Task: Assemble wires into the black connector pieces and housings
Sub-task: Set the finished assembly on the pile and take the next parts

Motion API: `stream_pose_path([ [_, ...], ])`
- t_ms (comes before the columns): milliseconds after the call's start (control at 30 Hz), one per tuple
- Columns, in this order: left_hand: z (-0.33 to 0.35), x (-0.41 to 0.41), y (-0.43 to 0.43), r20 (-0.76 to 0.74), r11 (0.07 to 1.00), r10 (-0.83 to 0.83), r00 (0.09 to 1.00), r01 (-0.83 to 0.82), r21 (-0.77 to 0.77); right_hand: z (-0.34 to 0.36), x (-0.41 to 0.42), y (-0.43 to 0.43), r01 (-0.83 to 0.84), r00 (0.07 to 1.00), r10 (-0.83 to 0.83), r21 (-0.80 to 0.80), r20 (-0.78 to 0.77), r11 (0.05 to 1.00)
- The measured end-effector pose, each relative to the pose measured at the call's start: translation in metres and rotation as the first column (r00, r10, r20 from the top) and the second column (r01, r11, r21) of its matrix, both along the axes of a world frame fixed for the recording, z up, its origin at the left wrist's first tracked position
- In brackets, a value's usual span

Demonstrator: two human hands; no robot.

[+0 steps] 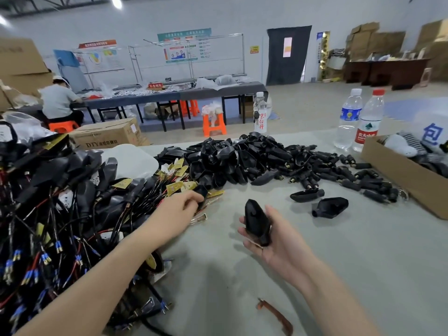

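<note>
Two bare hands are working low in the frame. At lower centre the right hand (278, 241) is lying palm up, its grip curling around the lower end of a black housing (257, 221) whose rounded tip is pointing up and away. Just to the left, the left hand (179, 207) is reaching to the edge of a wire heap (60, 214), its grip pinching a small black piece (201, 192) between thumb and fingertips, beside some yellow tags (174, 187).

The heap of red and black wires with blue ends is filling the left side of the grey worktop (339, 263). Right of the held housing, two loose housings (306, 195) are lying side by side, well apart from the hand. Behind them, at mid-frame, a pile of black housings (230, 156) is spreading into a scatter of small black plugs (339, 170) on the right. A cardboard box (400, 175) is sitting at the right edge, with two water bottles (349, 117) standing just behind it. A brown strip (276, 316) is lying at the bottom of the frame, between the forearms.
</note>
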State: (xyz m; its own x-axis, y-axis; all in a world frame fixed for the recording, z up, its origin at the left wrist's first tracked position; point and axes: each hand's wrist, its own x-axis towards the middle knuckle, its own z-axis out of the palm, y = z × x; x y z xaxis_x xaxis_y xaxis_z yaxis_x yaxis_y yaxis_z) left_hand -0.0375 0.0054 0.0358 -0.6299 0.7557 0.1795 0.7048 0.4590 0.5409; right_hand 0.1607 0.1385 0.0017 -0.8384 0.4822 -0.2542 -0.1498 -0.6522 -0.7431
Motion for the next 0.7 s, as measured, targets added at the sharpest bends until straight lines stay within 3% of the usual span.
stream_pose_path([
  [100, -0.007, -0.022, -0.005, -0.005, 0.985, 0.127, 0.992, -0.127, -0.121, -0.002, -0.002, 0.005, 0.024, 0.999, -0.026, -0.066, -0.028, 0.997],
  [200, -0.01, -0.039, 0.003, -0.113, 0.966, 0.185, 0.976, -0.202, -0.163, -0.004, -0.004, 0.008, 0.044, 0.999, -0.046, -0.081, -0.023, 0.996],
  [367, -0.015, -0.058, 0.02, -0.295, 0.904, 0.212, 0.932, -0.301, -0.303, -0.009, -0.006, 0.017, 0.074, 0.997, -0.076, -0.084, -0.014, 0.994],
  [600, -0.015, -0.065, 0.03, -0.566, 0.801, 0.207, 0.798, -0.471, -0.371, -0.015, -0.007, 0.021, 0.084, 0.996, -0.084, -0.015, 0.001, 0.996],
  [700, -0.012, -0.067, 0.032, -0.616, 0.739, 0.217, 0.757, -0.54, -0.403, -0.015, -0.007, 0.023, 0.083, 0.997, -0.083, -0.006, -0.001, 0.997],
])
